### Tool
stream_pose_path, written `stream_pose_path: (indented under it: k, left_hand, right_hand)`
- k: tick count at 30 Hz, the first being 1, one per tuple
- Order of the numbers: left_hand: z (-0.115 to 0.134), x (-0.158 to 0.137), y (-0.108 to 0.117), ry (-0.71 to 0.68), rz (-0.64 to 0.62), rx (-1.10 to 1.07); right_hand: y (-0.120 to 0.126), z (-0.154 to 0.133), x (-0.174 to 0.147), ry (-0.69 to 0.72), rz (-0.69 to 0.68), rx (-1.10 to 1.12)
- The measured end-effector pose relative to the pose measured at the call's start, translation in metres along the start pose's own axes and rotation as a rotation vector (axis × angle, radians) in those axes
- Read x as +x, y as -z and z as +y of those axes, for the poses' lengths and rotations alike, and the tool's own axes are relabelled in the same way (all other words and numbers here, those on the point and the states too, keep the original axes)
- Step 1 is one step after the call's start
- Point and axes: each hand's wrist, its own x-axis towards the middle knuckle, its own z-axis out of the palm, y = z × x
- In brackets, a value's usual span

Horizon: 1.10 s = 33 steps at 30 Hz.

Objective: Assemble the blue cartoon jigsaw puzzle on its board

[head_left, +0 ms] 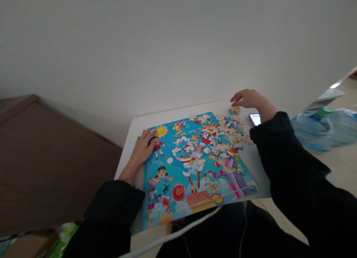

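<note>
A cartoon jigsaw puzzle (178, 168) with a blue background lies on a small white table, its left and lower parts filled with joined pieces. My left hand (143, 146) rests flat on its upper left edge, fingers spread beside the printed sun. Loose puzzle pieces (223, 133), some with the bare wood side up, are heaped over the puzzle's right part and onto the table. At the back right, my right hand (247, 99) hovers with bent fingers just above a small group of colourful pieces (234, 110). Nothing shows between its fingertips.
A phone (254, 119) with a lit screen lies near my right wrist. The white table (136, 124) stands against a pale wall. A brown wooden cabinet (55, 165) is on the left. Plastic-wrapped bottles (326, 128) sit at right. A white cable (178, 232) crosses in front.
</note>
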Motion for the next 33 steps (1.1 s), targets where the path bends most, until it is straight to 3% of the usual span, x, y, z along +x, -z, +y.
stream_pose_path:
  k: [5,10,12,15,23,33]
  left_hand:
    - [0.002,0.000,0.001,0.011,-0.011,0.010]
    - [0.005,-0.002,0.003,0.014,-0.038,0.009]
    - [0.005,-0.002,0.003,0.014,-0.037,0.005]
    - [0.005,-0.002,0.003,0.014,-0.032,0.003]
    - [0.010,-0.003,0.004,0.032,-0.056,0.022]
    - [0.010,-0.003,0.003,0.027,-0.044,0.025]
  right_hand:
    - [-0.001,-0.033,-0.007,0.180,-0.161,-0.089]
    - [-0.035,-0.085,-0.021,0.283,0.049,0.005]
    - [-0.051,-0.105,-0.027,0.493,0.071,0.027]
    - [-0.070,-0.124,-0.033,0.659,0.063,-0.036]
    - [-0.065,-0.133,-0.037,0.570,0.101,-0.179]
    - [-0.071,-0.131,-0.035,0.584,0.093,-0.014]
